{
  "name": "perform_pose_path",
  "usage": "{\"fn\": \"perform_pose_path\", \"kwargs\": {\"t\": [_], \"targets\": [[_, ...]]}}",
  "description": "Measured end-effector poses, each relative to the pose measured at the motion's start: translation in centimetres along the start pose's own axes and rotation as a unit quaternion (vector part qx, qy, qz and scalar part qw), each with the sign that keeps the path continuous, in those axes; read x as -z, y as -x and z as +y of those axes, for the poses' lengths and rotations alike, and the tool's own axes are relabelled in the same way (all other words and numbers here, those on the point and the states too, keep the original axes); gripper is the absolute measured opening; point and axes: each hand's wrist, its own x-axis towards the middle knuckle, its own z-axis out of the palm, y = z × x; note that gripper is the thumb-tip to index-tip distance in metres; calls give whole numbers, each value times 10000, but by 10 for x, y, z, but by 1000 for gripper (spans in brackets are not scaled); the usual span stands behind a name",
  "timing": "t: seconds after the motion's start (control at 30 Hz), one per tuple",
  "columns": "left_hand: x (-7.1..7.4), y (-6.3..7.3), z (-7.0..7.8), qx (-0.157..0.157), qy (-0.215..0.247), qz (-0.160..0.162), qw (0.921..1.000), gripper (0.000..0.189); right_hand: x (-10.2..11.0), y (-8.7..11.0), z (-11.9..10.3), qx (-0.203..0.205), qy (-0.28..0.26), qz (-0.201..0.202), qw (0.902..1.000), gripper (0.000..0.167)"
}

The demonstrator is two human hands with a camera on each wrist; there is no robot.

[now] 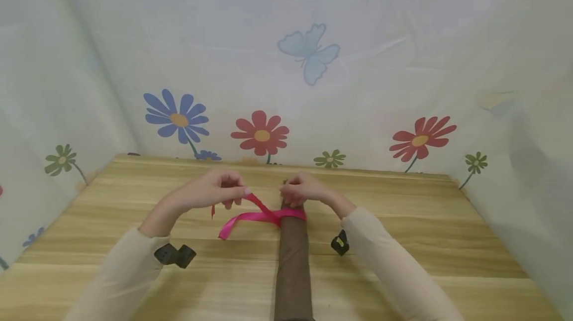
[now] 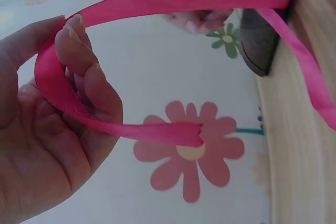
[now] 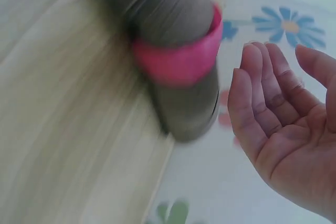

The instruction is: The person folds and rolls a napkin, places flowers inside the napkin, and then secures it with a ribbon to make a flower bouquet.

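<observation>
A long brown cloth-like roll [image 1: 293, 261] lies on the wooden table, pointing away from me. Round it, close to its far end, passes a bright pink ribbon [image 1: 293, 213], crossed on the left side. My left hand [image 1: 210, 192] pinches one length of the ribbon between thumb and fingers and pulls it up to the left; in the left wrist view that ribbon [image 2: 157, 1] loops through the fingers and its cut end hangs free. The ribbon's other tail lies leftward over the table. My right hand [image 3: 286, 114] hovers beside the roll's far end, fingers loosely bent, holding nothing.
The pale wooden table [image 1: 215, 281] ends at its back edge against a white curtain [image 1: 358, 127] printed with flowers and a butterfly. Small black devices [image 1: 174, 255] are strapped at both sleeves. Similar curtain hangs at left and right.
</observation>
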Motion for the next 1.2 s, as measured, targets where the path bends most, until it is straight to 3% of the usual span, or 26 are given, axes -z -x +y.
{"fn": "perform_pose_path", "kwargs": {"t": [0.3, 0.5, 0.67, 0.8, 0.93, 1.03, 1.1, 1.2], "targets": [[-19, -60, 24, 88, 272, 412, 9987, 20, 43, 58, 58, -262, -626, 353, 9971, 35], [-47, -106, 33, 369, 400, 660, 9963, 19, 61, 95, 91, -532, -760, 420, 9948, 36], [-75, -137, 39, 488, 449, 745, 9950, 19, 72, 118, 103, -644, -662, 562, 9941, 37], [-98, -155, 38, 571, 453, 588, 9956, 16, 76, 126, 106, -699, -641, 687, 9931, 37], [-115, -167, 32, 406, -294, 271, 9984, 19, 79, 130, 109, -694, -655, 739, 9927, 36], [-121, -171, 28, 32, -759, -93, 9971, 22, 80, 131, 110, -722, -694, 764, 9920, 35], [-122, -172, 25, -220, -798, -330, 9960, 24, 80, 132, 110, -741, -703, 789, 9916, 35], [-119, -168, 20, -357, -655, -610, 9953, 24, 80, 132, 110, -750, -662, 819, 9916, 36]]}}
